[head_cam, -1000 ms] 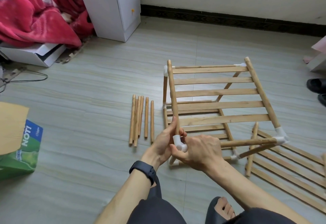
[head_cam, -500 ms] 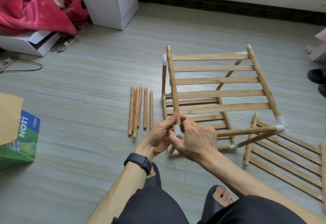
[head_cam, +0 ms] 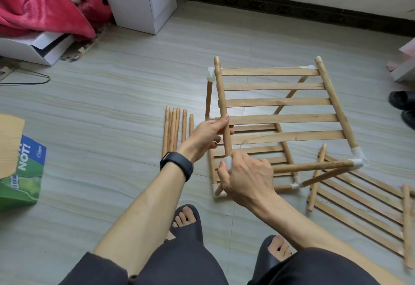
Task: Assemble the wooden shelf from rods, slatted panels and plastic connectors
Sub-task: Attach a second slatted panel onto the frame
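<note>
White corner connector (head_cam: 228, 162) mostly behind the right hand (head_cam: 249, 179)

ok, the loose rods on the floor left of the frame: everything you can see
The loose rods: six by my count, round, bare light wood, about equal in length. They lie flat on the floor, side by side, roughly parallel, pointing away from the person; four bunched, two to the right slightly apart. They sit just left of the shelf frame. The left hand and wrist hide some near ends.
</note>
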Tool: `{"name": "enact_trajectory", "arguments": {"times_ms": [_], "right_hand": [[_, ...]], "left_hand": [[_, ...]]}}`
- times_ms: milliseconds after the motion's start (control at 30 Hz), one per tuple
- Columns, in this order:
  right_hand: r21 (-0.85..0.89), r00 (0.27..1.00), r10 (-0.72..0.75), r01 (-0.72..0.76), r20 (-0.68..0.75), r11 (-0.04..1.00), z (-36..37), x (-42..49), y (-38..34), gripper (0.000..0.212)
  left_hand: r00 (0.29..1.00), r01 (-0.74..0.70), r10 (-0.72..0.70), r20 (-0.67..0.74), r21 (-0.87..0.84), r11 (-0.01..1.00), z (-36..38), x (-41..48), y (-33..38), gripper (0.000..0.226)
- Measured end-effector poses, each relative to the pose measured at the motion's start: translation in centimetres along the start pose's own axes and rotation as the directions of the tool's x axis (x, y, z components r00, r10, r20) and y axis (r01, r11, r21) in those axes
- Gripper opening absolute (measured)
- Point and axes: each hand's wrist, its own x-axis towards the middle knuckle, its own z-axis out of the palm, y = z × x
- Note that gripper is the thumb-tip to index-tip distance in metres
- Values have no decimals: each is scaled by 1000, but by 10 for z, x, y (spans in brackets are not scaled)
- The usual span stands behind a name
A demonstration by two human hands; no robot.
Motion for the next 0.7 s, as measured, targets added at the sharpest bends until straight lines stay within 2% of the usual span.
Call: {"name": "enact_trajectory", "arguments": {"times_ms": [200, 300, 433, 567, 700], "right_hand": [[27, 991, 100, -102, 92, 994, 2, 8, -2, 48], [101, 988, 131, -139, 80, 985, 3, 9, -2, 44], [86, 996, 90, -89, -11, 992, 4, 5, 0, 38], [0, 996, 41, -41, 79, 999, -1, 9, 5, 37], [3, 997, -4, 3, 80, 1000, 1, 6, 8, 41]], "left_hand": [[997, -35, 25, -74, -128, 991, 8, 2, -10, 34], [998, -42, 31, -63, -177, 983, 8, 0, -5, 31], [997, -55, 45, -57, -192, 980, 7, -3, -5, 32], [997, -53, 39, -73, -194, 980, 5, -3, -11, 35], [997, -44, 29, -69, -228, 973, 2, -8, -16, 35]]}}
